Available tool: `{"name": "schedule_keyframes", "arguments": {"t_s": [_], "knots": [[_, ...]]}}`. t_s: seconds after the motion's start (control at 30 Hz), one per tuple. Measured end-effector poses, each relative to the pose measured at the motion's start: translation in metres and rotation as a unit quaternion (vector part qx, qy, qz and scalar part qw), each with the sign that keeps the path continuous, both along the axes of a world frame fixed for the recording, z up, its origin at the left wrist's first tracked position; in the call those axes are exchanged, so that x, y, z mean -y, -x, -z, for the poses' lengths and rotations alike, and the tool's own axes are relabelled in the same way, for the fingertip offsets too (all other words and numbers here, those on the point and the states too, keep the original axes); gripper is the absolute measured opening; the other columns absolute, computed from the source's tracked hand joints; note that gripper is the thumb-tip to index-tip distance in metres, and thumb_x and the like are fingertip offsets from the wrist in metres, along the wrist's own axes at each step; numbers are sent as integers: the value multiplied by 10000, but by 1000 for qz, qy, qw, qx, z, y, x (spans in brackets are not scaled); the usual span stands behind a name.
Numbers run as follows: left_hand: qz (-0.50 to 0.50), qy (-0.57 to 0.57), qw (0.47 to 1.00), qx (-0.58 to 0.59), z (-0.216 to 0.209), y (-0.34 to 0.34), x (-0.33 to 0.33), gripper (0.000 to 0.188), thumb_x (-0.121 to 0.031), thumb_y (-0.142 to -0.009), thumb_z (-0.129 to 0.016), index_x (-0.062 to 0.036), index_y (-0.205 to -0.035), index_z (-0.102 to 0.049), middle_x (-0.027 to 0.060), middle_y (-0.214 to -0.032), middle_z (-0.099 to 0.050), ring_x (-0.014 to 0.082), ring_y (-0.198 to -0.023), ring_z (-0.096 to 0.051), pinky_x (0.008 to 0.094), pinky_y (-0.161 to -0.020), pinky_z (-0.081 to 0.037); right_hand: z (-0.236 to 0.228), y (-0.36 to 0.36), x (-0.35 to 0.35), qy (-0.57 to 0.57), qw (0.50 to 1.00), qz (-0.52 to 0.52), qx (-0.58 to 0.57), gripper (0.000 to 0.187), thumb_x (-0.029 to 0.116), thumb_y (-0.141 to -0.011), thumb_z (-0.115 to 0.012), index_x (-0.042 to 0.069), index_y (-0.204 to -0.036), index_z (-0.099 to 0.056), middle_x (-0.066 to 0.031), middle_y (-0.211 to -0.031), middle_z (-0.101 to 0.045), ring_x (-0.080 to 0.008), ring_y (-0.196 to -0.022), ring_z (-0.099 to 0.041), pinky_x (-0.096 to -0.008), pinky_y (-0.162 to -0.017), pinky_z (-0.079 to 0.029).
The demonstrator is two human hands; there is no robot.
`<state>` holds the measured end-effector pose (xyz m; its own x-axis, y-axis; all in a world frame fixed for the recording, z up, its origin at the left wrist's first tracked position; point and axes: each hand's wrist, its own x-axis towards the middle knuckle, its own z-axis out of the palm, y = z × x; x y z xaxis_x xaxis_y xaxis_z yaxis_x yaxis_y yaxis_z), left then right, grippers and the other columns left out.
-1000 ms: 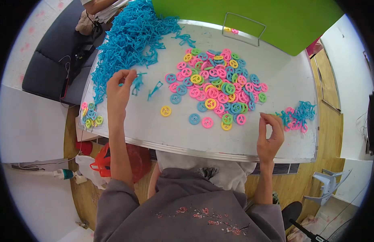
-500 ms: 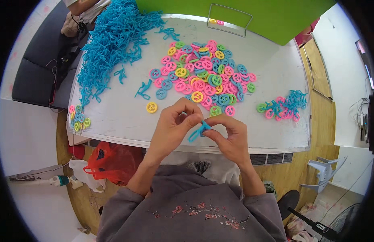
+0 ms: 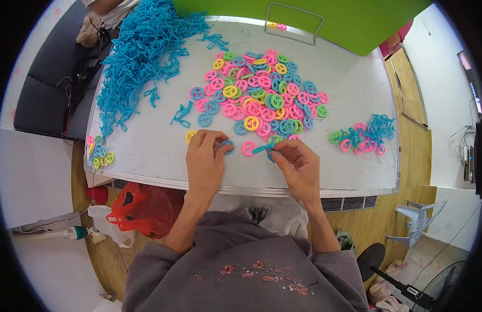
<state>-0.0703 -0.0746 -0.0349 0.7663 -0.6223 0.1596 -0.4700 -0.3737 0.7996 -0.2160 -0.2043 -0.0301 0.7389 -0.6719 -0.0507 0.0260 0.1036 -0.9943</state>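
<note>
My left hand [image 3: 204,161] is closed in a pinch on a small blue plastic wheel [image 3: 228,147], partly hidden by the fingers, low over the table. Between the thumb and fingers of my right hand [image 3: 299,169] is a blue plastic frame piece [image 3: 263,148], its thin end pointing left. A pink wheel [image 3: 248,148] lies between my hands. Just beyond them spreads a heap of pink, blue, green and yellow wheels [image 3: 254,109]. A yellow wheel [image 3: 190,136] shows partly behind my left hand.
A big pile of blue frame pieces [image 3: 132,67] covers the table's far left. Blue pieces with wheels [image 3: 379,127] form a cluster at right; a few wheels [image 3: 99,151] sit at the left edge. A green panel [image 3: 345,26] stands at the back. Below hangs a red bag [image 3: 147,208].
My hands have moved apart. The left went left and now pinches a blue wheel; the right keeps the blue frame piece, raised slightly. A pink wheel now shows between them.
</note>
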Motion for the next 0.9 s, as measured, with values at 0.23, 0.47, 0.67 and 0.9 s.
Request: {"name": "schedule_keyframes", "arguments": {"t_s": [0.23, 0.47, 0.67, 0.9], "knots": [[12, 74, 996, -56, -5, 6, -4, 166, 64, -770, -630, -2, -920, -600, 70, -865, -593, 153, -744, -563, 285, -641, -460, 1, 1, -1, 75, 997, 9, -14, 183, -43, -822, -642, -23, -1004, -627, -82, -964, -646, -146, -921, -620, -279, -840, -497], [79, 225, 851, -469, -25, 21, -3, 134, -86, -900, -603, 18, -982, -581, 57, -940, -613, 137, -866, -609, 300, -774, -540, 7, 2, -3, 141, 989, -24, 23, 172, -79, -837, -608, -27, -999, -636, -84, -976, -623, -149, -914, -602, -274, -840, -493], [94, 233, 845, -473, -10, 18, -3, 172, -87, -884, -629, 33, -999, -581, 105, -985, -637, 163, -875, -635, 320, -811, -549, -1, -1, -8, 184, 983, -24, 5, 199, -49, -780, -682, -16, -972, -644, -84, -949, -625, -160, -881, -602, -283, -820, -489], [113, 234, 842, -472, -4, 19, -3, 159, -77, -875, -640, 32, -983, -600, 102, -942, -649, 160, -875, -639, 316, -823, -545, -7, -2, -6, 175, 983, -23, -57, 150, -26, -747, -716, 1, -881, -655, -59, -874, -648, -134, -797, -572, -262, -722, -449]]}}
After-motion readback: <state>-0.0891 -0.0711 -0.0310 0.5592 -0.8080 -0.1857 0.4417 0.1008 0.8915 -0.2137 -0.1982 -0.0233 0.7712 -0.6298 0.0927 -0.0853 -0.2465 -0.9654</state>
